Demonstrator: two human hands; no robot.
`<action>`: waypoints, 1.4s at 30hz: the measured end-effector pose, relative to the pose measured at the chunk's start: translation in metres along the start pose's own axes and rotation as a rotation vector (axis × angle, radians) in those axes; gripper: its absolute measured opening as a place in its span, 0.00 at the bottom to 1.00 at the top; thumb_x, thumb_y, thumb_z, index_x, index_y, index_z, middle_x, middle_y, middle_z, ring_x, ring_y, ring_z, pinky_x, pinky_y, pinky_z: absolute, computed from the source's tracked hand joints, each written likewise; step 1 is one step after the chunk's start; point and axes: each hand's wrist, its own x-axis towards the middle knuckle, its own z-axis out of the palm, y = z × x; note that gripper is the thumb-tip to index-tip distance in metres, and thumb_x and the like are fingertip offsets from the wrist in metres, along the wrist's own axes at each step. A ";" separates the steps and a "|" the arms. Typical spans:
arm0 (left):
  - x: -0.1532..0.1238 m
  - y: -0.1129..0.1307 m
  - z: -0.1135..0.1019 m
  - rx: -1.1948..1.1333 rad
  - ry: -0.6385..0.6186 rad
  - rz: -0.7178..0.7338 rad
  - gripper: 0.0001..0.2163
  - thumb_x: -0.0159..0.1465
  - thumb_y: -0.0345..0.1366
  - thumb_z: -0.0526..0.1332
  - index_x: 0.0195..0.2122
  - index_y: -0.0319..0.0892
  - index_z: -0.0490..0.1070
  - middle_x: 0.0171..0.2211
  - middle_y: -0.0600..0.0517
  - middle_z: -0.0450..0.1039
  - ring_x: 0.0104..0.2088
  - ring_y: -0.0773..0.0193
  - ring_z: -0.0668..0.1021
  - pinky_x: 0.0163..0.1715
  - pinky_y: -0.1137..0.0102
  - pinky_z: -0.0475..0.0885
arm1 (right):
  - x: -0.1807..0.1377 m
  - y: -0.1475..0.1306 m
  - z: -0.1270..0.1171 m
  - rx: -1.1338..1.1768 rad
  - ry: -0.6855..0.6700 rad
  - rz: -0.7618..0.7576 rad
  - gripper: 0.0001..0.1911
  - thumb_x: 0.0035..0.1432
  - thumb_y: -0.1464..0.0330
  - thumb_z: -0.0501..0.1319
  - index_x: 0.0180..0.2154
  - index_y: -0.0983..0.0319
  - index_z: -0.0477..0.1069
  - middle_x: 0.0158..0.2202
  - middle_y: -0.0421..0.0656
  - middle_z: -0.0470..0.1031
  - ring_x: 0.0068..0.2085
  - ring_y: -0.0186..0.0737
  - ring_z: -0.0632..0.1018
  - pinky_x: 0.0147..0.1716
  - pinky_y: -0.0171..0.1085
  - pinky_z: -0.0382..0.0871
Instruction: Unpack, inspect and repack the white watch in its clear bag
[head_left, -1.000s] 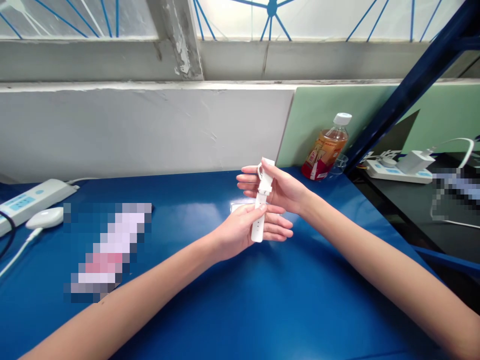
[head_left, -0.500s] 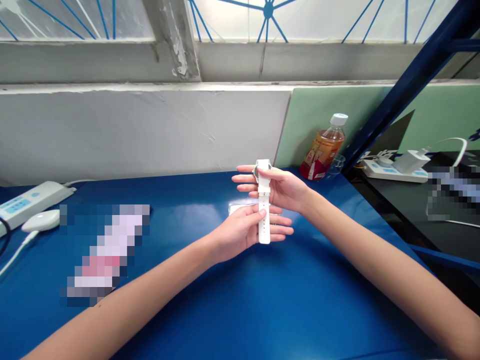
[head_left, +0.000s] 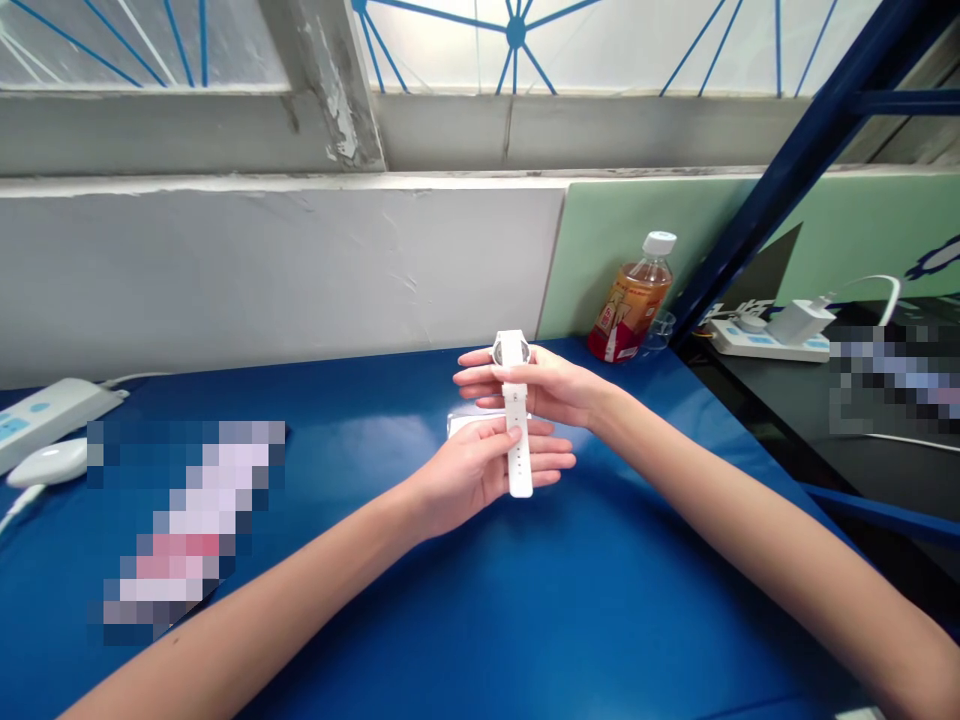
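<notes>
I hold the white watch [head_left: 516,425] between both hands, lifted a little above the blue table [head_left: 525,620], near its far middle. Its long axis runs almost straight away from me: the round case end points toward the wall, and the free strap tip with its row of holes points back at my chest, tilted slightly to my right.

My left hand [head_left: 472,470] takes the near half of the strap, thumb pressed on top and fingers spread flat beneath it. My right hand [head_left: 551,388] closes on the far half, thumb laid across the strap just below the case, fingers behind it. Both grips are narrow, pinching the strap.

Just under my hands lies a flat pale packet [head_left: 466,422], possibly a clear bag; the view is too soft to be sure.

A bottle [head_left: 630,305] of amber drink stands at the table's far right corner, well apart from my hands. A white power strip [head_left: 37,420] lies at the far left edge.
</notes>
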 end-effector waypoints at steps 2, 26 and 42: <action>0.000 0.000 0.000 -0.002 -0.009 0.003 0.10 0.70 0.30 0.57 0.47 0.30 0.74 0.46 0.33 0.77 0.46 0.50 0.81 0.50 0.58 0.72 | 0.000 0.002 -0.001 -0.017 -0.010 -0.030 0.19 0.56 0.74 0.66 0.51 0.65 0.73 0.49 0.49 0.80 0.48 0.41 0.80 0.53 0.39 0.72; 0.000 -0.002 0.002 0.015 0.051 -0.018 0.11 0.70 0.28 0.54 0.46 0.28 0.74 0.46 0.31 0.77 0.46 0.48 0.81 0.49 0.57 0.72 | 0.000 -0.005 0.005 0.211 -0.049 0.064 0.34 0.71 0.55 0.36 0.53 0.72 0.70 0.50 0.55 0.78 0.49 0.47 0.80 0.55 0.44 0.68; 0.002 -0.002 0.000 0.024 0.077 -0.019 0.11 0.69 0.30 0.55 0.45 0.29 0.73 0.45 0.33 0.78 0.44 0.49 0.82 0.48 0.57 0.73 | 0.002 -0.004 0.005 0.234 0.031 0.065 0.33 0.69 0.60 0.33 0.52 0.73 0.68 0.45 0.56 0.79 0.46 0.48 0.80 0.53 0.48 0.68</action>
